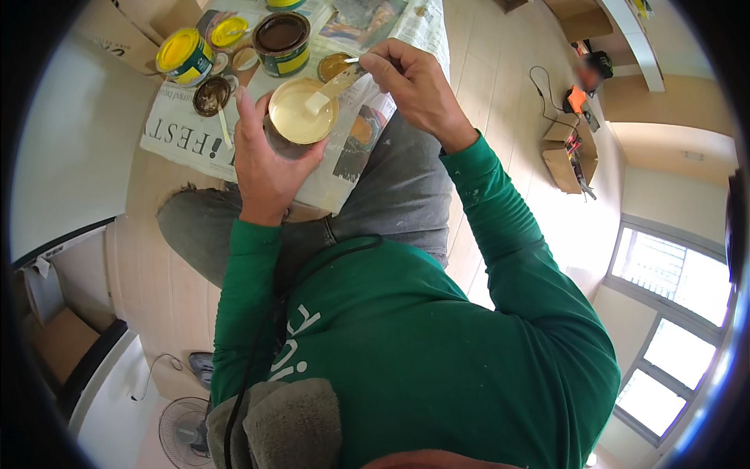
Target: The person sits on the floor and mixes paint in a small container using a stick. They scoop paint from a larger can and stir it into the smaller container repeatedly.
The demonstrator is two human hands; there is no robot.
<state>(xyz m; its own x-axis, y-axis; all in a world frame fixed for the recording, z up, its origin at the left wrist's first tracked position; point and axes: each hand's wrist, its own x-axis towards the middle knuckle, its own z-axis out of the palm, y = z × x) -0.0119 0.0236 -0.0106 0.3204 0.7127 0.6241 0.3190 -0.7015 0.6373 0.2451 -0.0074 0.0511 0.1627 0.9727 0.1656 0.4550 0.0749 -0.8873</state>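
My left hand (269,168) is wrapped round a can of cream paint (295,112), tipped so its opening faces up toward me. My right hand (412,87) pinches a flat spatula (342,81) with paint smears along its blade. The pale, coated end of the spatula is over the paint inside the can's rim. Just beyond the left hand stands an open can of brown paint (282,36). A stained lid (334,66) lies between that can and the spatula.
Newspaper (176,129) covers the work area. On it are a yellow paint can (184,56), a yellow-coated lid (229,31) and a dark-stained lid (212,95) with a pale stick (224,127). A paper bag of tools (569,156) stands at right; a fan (187,431) is lower left.
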